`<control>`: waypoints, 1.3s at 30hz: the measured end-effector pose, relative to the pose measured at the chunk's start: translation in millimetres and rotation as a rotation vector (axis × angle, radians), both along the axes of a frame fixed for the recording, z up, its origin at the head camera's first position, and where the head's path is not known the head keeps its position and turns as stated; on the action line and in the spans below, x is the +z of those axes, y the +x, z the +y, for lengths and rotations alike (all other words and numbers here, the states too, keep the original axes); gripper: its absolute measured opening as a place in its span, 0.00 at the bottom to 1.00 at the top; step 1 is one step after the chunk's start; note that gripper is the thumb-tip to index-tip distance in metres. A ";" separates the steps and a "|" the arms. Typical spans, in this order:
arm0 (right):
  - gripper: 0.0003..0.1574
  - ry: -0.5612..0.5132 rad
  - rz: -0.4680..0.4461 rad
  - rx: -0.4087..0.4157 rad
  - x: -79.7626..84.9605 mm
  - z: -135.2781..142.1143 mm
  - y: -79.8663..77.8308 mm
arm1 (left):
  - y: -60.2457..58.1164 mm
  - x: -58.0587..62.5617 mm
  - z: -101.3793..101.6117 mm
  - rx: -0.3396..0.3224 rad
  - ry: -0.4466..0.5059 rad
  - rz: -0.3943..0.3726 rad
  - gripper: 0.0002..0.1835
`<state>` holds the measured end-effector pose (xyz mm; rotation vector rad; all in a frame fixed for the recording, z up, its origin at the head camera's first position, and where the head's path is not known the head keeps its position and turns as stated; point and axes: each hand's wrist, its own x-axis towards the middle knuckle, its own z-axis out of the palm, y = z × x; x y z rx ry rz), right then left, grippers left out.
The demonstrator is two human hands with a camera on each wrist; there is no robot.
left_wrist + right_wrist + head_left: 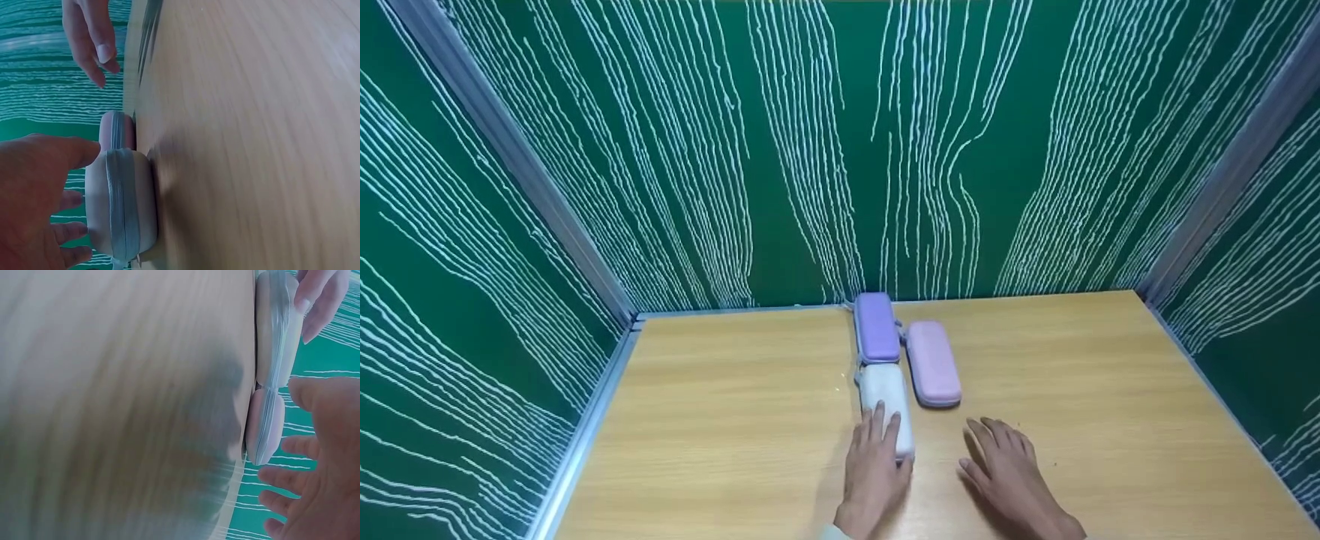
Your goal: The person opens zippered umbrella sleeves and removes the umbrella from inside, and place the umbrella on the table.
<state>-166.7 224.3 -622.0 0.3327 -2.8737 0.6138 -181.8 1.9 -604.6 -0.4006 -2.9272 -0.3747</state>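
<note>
Three oblong zip cases lie close together on the table. My left hand [874, 465] is over the near end of the white case [885, 397], its fingers extended across the top. In the left wrist view, the thumb [84, 153] is right at the rounded end of this case, while the other fingers spread along its upper side. The purple case [877, 328] lies end to end with the white one, farther back. Beside them, to the right, is the pink case [934, 364]. My right hand [1009, 476] hovers nearer than the pink case, fingers loosely spread and holding nothing.
The wooden table [720, 435] ends at a green back wall [802, 150] with wavy white lines. Similar panels with metal posts [517, 142] stand at left and right. The purple case lies right at the table's back edge.
</note>
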 end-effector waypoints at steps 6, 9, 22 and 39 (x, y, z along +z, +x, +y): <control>0.39 0.010 0.035 0.025 -1.4 -4.2 -1.5 | 0.6 -0.9 3.0 -0.002 -0.012 0.003 0.33; 0.39 0.035 0.044 0.031 -2.0 -6.2 -2.2 | 0.4 0.4 4.7 -0.003 -0.041 0.033 0.32; 0.38 0.146 0.079 0.067 -2.3 -12.2 -3.9 | -4.6 1.8 14.4 0.045 -0.075 0.049 0.30; 0.37 0.170 0.099 0.111 -1.9 -11.9 -4.3 | -2.2 -0.2 14.5 0.081 -0.057 0.071 0.28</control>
